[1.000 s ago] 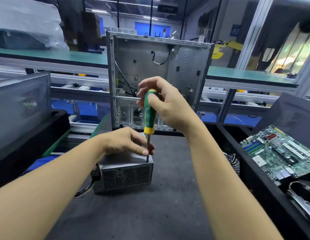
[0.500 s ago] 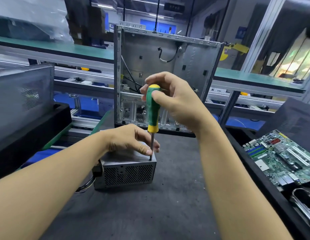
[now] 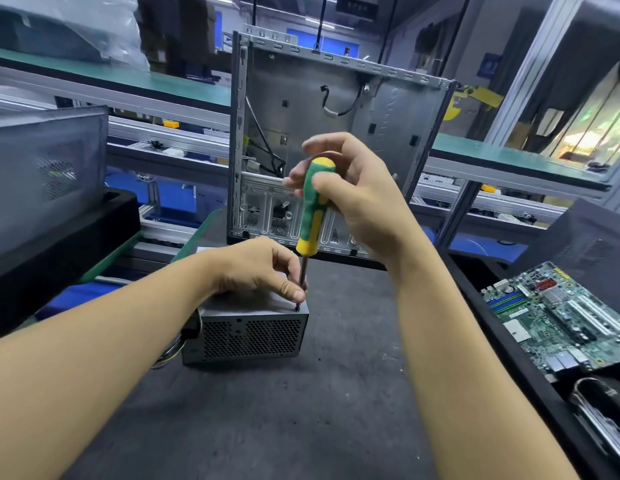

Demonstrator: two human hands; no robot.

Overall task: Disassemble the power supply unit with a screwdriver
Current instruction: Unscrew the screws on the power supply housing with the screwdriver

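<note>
A grey metal power supply unit (image 3: 246, 336) with a perforated front face sits on the dark mat, cables trailing from its left side. My left hand (image 3: 263, 268) rests on its top, thumb and fingers pinched around the shaft of the screwdriver (image 3: 313, 209) near the tip. My right hand (image 3: 357, 195) grips the green and yellow handle, holding the tool upright. Its tip stands on a screw at the top right front corner of the unit.
An empty computer case (image 3: 336, 133) stands upright behind the unit. A green motherboard (image 3: 561, 317) lies in a black tray at the right. A grey side panel (image 3: 41, 171) leans in a black tray at the left. Dark mat (image 3: 301, 410) lies in front.
The camera has shifted slightly, so the scene drifts right. My right hand has turned a little on the handle; the screwdriver tip stays on the same corner screw.
</note>
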